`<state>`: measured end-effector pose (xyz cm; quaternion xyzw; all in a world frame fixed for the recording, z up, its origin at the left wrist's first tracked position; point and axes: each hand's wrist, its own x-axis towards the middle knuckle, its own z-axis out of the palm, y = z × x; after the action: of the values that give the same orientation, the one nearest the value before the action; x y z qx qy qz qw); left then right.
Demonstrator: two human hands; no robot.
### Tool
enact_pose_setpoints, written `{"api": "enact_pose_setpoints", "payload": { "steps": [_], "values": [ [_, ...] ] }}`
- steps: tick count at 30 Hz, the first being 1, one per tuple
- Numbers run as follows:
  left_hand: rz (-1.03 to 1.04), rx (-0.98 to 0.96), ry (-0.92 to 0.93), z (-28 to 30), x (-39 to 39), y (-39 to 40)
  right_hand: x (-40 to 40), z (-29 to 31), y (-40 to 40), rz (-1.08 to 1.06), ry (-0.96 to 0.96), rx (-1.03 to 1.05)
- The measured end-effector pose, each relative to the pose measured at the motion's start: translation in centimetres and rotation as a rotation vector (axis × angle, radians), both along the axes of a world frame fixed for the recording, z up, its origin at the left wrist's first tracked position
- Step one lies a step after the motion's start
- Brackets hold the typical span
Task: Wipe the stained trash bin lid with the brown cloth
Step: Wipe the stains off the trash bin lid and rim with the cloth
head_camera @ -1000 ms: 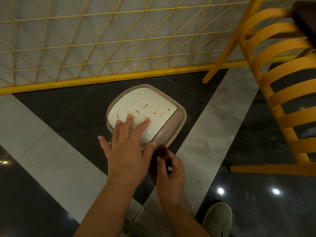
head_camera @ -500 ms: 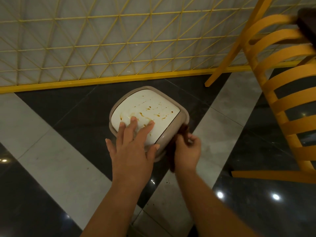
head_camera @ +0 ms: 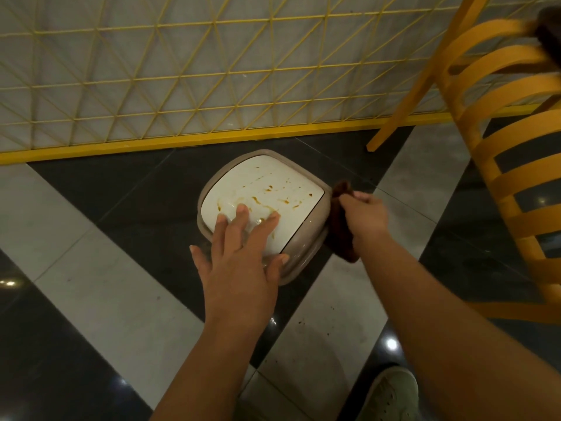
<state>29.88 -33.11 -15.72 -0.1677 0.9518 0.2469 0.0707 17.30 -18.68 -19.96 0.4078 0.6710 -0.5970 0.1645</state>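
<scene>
A small beige trash bin stands on the floor, its white lid [head_camera: 273,180] marked with several orange-brown streaks and spots. My left hand [head_camera: 239,253] lies flat on the lid's near edge, fingers spread, holding nothing. My right hand [head_camera: 365,215] is at the bin's right side, closed on the brown cloth [head_camera: 340,226]. The cloth hangs down from my fist beside the bin's rim and touches no part of the white lid.
A yellow wire-grid fence [head_camera: 212,86] with a yellow base rail runs behind the bin. A yellow slatted chair [head_camera: 516,147] stands close on the right. The floor is black and grey tile. My shoe [head_camera: 391,393] shows at the bottom.
My right hand has carried the cloth from in front of the bin around and up to its right side. My left hand has stayed pressed on the lid.
</scene>
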Motion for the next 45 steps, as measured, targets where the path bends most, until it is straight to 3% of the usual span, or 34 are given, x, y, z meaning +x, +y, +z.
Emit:
{"api": "enact_pose_setpoints", "payload": {
  "steps": [5, 8, 13, 16, 21, 24, 26, 31, 37, 40, 45],
  "values": [
    [0.005, -0.002, 0.022, -0.2, 0.0, 0.1, 0.0, -0.1, -1.0, -0.042, 0.058, 0.030],
    [0.009, -0.019, 0.031, -0.2, 0.0, 0.3, 5.2, -1.4, -3.0, -0.262, 0.102, -0.058],
    [0.009, -0.088, 0.041, 0.0, 0.1, 0.6, 13.6, -2.6, -7.1, -0.315, 0.065, -0.209],
    [-0.004, -0.154, 0.037, 0.5, 0.2, 0.8, 13.7, -2.6, -6.5, -0.177, 0.011, -0.226],
    [-0.006, -0.274, 0.127, 1.7, 0.4, -0.4, 10.5, -1.9, -1.3, 0.232, -0.065, -0.124],
    [-0.059, -0.271, 0.074, 1.8, 0.5, -1.5, 9.0, -1.5, 1.3, 0.416, -0.078, -0.038],
    [-0.140, -0.229, 0.011, 1.7, 0.6, -1.9, 8.1, -1.3, 1.9, 0.427, -0.035, 0.007],
    [-0.194, -0.211, -0.035, 1.5, 1.0, -2.5, 7.6, -1.6, 1.0, 0.205, 0.119, 0.014],
    [-0.149, -0.241, 0.010, 1.0, 0.6, -1.9, 13.0, -2.1, -3.4, -0.253, 0.061, -0.123],
    [-0.134, -0.241, 0.015, 0.8, 0.7, -2.0, 14.6, -1.5, -5.6, -0.289, 0.012, -0.219],
    [-0.114, -0.185, 0.017, 0.8, 0.6, -2.1, 12.1, -1.8, -1.9, -0.293, -0.041, -0.160]
  ]
}}
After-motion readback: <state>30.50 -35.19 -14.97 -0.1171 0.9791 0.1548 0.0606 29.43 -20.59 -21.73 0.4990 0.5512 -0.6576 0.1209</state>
